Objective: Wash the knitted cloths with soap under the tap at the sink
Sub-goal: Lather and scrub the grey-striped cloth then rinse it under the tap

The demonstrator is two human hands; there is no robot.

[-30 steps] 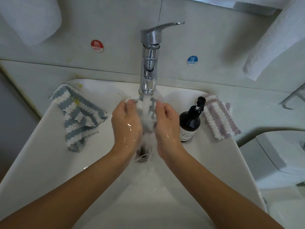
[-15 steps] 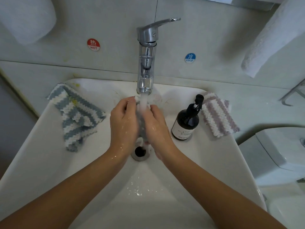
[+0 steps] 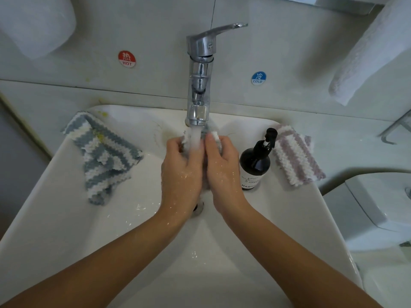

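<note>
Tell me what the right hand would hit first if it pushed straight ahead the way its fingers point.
Probably the tap: the right hand, gripping the cloth under the stream, points up and slightly left toward the spout base. Depth is unclear, so it might pass beneath the spout and meet the sink back wall instead.

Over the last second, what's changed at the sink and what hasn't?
Both hands closed together, rubbing the cloth under the running tap: a second ago they held it spread apart, now the left hand and right hand press side by side, covering more of the drain. The blue striped cloth, soap bottle and pink striped cloth stayed put.
</note>
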